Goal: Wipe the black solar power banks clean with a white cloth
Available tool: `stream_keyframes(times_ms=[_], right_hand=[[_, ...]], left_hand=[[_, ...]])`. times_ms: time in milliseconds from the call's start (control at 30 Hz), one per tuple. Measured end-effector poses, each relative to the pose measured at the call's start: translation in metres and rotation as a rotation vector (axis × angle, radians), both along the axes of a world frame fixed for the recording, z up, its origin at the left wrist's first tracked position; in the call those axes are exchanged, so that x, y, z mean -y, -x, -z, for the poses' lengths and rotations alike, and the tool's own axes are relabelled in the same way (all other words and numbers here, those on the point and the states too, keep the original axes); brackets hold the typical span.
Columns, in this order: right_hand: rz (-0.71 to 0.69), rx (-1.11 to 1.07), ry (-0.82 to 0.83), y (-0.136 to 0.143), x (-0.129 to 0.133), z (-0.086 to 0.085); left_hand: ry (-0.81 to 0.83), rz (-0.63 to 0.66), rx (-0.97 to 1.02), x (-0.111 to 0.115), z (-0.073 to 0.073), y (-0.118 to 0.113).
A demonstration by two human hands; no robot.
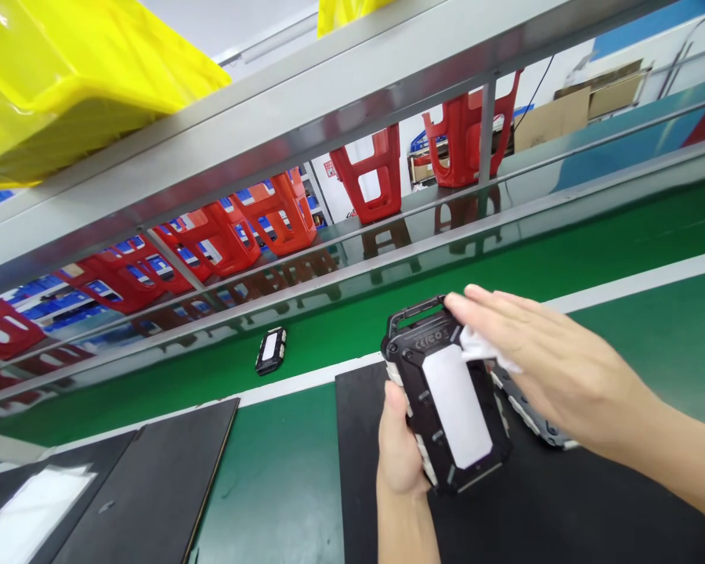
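Right of centre, the device (446, 403), gripped low by the left hand (403, 445), could slip if the right hand (555, 364), straight-fingered over a held cloth (475, 345), presses hard.

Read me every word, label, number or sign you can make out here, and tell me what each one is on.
"CE", on the black device held in the left hand, below its carry handle.
The marks right after "CE": likely "FC", then small symbols too blurred to read.
Red sign on the white background surface: too small to read.
Smaller device on the green surface: no readable text.
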State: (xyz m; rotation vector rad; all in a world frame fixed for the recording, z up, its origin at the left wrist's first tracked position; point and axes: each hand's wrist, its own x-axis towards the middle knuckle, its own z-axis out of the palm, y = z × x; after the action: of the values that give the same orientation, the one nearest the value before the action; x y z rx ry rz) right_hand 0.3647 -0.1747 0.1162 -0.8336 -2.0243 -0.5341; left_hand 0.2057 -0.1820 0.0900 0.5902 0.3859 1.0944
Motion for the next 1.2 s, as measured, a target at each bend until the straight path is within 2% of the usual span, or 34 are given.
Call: stream_keyframes(times_ms=[67, 167, 333, 400, 500, 567, 633, 733, 767, 833, 933, 1000, 1100, 1200], right_hand=[[0.082, -0.169, -0.007, -0.003, 0.005, -0.002], [0.03, -0.293, -0.028, 0.006, 0.011, -0.011], [-0.075, -0.078, -0.17, 0.036, 0.005, -0.023], [-0.115, -0.03, -0.216, 0.04, 0.001, -0.021], [-0.135, -0.009, -0.227, 0.032, -0.002, -0.01], [-0.108, -0.035, -0.19, 0.021, -0.003, -0.003], [-0.016, -0.085, -0.145, 0.011, -0.003, -0.001], [0.115, -0.207, -0.175, 0.008, -0.002, -0.01], [0.105, -0.25, -0.191, 0.011, -0.002, -0.015], [-0.012, -0.284, -0.202, 0.021, -0.003, -0.026], [-0.157, -0.16, -0.179, 0.039, -0.005, -0.033], [-0.183, -0.082, -0.117, 0.047, -0.004, -0.028], [-0.255, -0.021, -0.038, 0.052, 0.003, -0.01], [-0.297, 0.037, -0.05, 0.051, 0.012, 0.003]], left_hand=[[-0.006, 0.075, 0.001, -0.001, 0.001, 0.002], [-0.036, 0.073, 0.03, 0.0, 0.0, 0.003], [-0.021, -0.025, 0.083, 0.004, -0.003, 0.005], [0.016, -0.05, 0.052, 0.006, -0.004, 0.007], [0.001, 0.015, 0.038, 0.005, -0.006, 0.007], [-0.043, 0.055, 0.033, 0.004, -0.006, 0.005], [-0.05, 0.053, 0.02, 0.002, -0.005, 0.003], [-0.032, 0.089, 0.035, 0.001, -0.003, 0.002], [-0.04, 0.103, 0.041, 0.001, -0.004, 0.002], [-0.063, 0.099, 0.039, 0.003, -0.007, 0.001], [-0.047, 0.004, 0.025, 0.006, -0.012, 0.0], [-0.005, -0.102, 0.009, 0.005, -0.014, 0.0], [0.046, -0.231, -0.028, 0.001, -0.011, 0.003], [0.097, -0.158, -0.015, -0.001, -0.009, 0.006]])
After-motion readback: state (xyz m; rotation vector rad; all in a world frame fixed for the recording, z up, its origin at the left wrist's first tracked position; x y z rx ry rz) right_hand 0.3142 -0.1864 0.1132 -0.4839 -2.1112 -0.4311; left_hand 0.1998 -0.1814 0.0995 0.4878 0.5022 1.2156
